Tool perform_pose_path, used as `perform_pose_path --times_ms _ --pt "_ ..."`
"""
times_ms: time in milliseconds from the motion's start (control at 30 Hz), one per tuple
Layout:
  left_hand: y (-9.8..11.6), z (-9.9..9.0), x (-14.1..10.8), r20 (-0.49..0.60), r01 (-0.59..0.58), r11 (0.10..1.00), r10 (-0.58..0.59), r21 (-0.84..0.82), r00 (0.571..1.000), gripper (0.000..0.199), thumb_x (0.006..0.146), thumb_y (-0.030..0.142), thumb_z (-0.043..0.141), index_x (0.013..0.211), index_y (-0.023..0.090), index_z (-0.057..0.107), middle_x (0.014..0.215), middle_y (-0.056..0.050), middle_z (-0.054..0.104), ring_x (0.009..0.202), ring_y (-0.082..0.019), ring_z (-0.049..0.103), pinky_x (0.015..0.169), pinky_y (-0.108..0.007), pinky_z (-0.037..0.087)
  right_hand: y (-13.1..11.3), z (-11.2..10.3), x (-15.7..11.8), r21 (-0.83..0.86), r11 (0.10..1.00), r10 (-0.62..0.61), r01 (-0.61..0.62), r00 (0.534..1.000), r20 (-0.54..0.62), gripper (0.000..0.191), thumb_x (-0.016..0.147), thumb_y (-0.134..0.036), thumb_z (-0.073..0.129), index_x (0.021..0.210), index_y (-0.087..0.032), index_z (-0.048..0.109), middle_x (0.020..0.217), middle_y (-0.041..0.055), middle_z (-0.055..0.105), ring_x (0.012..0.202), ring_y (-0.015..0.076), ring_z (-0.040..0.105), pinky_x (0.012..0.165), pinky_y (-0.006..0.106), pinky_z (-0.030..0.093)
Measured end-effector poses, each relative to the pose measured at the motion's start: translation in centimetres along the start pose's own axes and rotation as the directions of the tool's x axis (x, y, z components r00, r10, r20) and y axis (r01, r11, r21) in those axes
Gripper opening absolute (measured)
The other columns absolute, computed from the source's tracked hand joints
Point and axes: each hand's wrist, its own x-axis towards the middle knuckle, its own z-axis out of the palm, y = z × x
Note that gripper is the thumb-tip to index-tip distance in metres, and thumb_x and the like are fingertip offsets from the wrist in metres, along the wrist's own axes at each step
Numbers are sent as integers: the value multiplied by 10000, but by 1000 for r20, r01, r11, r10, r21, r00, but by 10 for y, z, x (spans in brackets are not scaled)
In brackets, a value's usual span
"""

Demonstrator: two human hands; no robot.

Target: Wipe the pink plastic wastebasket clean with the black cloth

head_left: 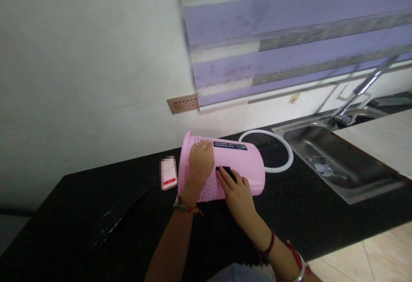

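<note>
You have the pink garbage bin (238,155) lying on its side on the black countertop (135,230), left of the sink (334,157). Its long axis runs roughly left to right, along the wall; the wide, rimmed end points left, the narrower base right. The label faces up, towards the wall side. Your left hand (201,159) lies over the perforated band near the rim, fingers close together and bent slightly. Your right hand (238,194) rests on the bin's near side, fingers slightly parted over a black cloth-like piece (229,173); whether they pinch it cannot be told.

The bin's interior is out of view. The sink holds a crumpled, clear item (325,168). A white ring (289,155) lies by the base, a phone (169,174) just beside the rim, and thin black plastic (112,228) farther left. Behind are a wall socket (184,103) and a purple-striped blind (289,37); a faucet (367,84) stands at the sink.
</note>
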Motion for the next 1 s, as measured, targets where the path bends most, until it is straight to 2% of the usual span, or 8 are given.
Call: perform_pose_path --times_ms 133,300,467,533,667,767,867,1000 --pt "0 2 0 -19 -5 1000 5 -15 1000 354 886 131 353 1166 114 568 1197 -105 611 1139 -207 526 1000 -372 353 1 2 -3 -6 998 63 -63 998 25 507 826 -38 380 1284 -210 515 1308 55 538 1049 267 479 731 383 419" --pt "0 5 1 -59 13 999 -16 -42 998 352 890 152 335 1128 125 594 1183 -108 618 1123 -214 537 1001 -390 355 14 5 -13 36 999 39 -40 999 27 535 825 -41 402 1312 -249 478 1335 42 512 1142 260 462 792 376 424" --pt "1 8 0 -106 6 998 -13 -65 994 351 892 246 354 1127 140 591 1196 -121 606 1150 -244 513 994 -421 355 36 13 -15 36 981 194 -192 980 -36 502 839 -72 381 1324 -178 459 1327 111 510 1301 291 336 970 527 334" --pt "1 9 2 -108 -6 999 1 -47 994 358 890 252 353 1129 127 588 1194 -125 606 1150 -255 508 990 -424 351 31 22 -20 60 990 134 -131 990 -51 517 832 -47 343 1331 -136 446 1338 143 490 1311 283 331 983 528 347" --pt "-2 11 10 -77 -15 1000 13 -26 997 360 890 248 347 1119 111 589 1189 -125 609 1121 -253 525 975 -413 353 16 44 -40 88 996 -10 20 993 -114 558 820 1 305 1355 -115 406 1385 160 429 1338 266 290 979 450 414" --pt "-2 13 18 -61 8 1000 -8 -10 998 352 884 250 357 1098 105 595 1166 -130 620 1099 -256 534 952 -410 361 25 58 -50 85 993 93 -81 985 -145 599 815 22 286 1405 -81 298 1382 209 411 1359 281 228 962 464 435" --pt "-1 14 26 -48 34 999 -33 12 998 329 877 245 360 1046 118 613 1111 -127 643 1062 -258 549 922 -411 368 38 63 -43 107 975 208 -194 968 -139 620 818 19 290 1428 -52 210 1401 253 356 1367 304 173 968 498 421" --pt "-2 14 31 -16 37 999 -37 19 999 318 877 237 352 1007 121 618 1050 -127 658 1028 -249 558 902 -410 366 28 61 -21 181 978 122 -100 986 -115 631 811 13 299 1430 -81 223 1433 222 317 1375 301 145 999 531 379"
